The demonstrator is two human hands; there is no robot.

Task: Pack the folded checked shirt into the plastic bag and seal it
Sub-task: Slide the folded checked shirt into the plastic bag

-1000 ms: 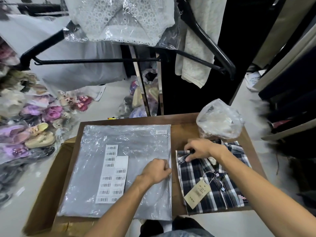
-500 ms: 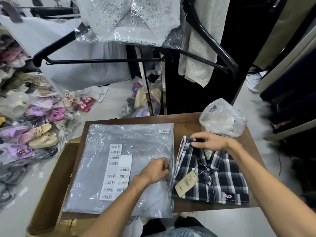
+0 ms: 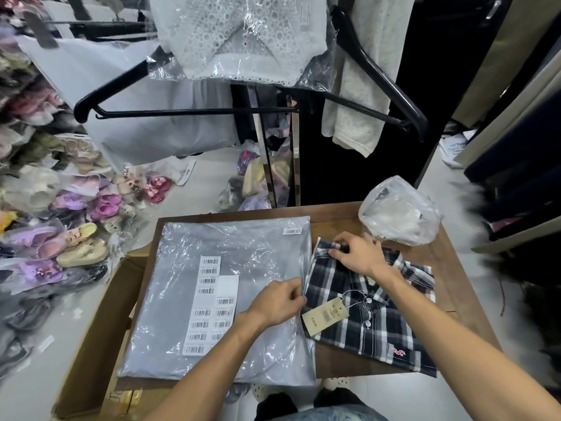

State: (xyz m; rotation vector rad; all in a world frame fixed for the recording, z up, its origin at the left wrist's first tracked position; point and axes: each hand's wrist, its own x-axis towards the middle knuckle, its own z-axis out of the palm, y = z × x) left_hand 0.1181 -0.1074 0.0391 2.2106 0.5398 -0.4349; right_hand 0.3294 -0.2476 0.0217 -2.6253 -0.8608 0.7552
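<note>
The folded checked shirt (image 3: 376, 329), dark blue and white with a tan price tag (image 3: 324, 316), lies on the right half of the wooden table (image 3: 464, 287). A stack of flat clear plastic bags (image 3: 230, 299) with barcode stickers covers the table's left half. My left hand (image 3: 277, 300) pinches the right edge of the top bag, right beside the shirt. My right hand (image 3: 356, 253) grips the shirt's far left corner at the collar end, with that corner touching the bag's edge.
A crumpled clear bag (image 3: 400, 212) sits at the table's far right corner. An open cardboard box (image 3: 100, 323) stands left of the table, with bagged shoes (image 3: 54, 238) piled on the floor beyond. Black hangers (image 3: 194, 110) and wrapped clothes hang above the far edge.
My right hand has slid the shirt left and turned it, so its collar corner now meets the bag's open edge. My left hand stays pinched on that edge.
</note>
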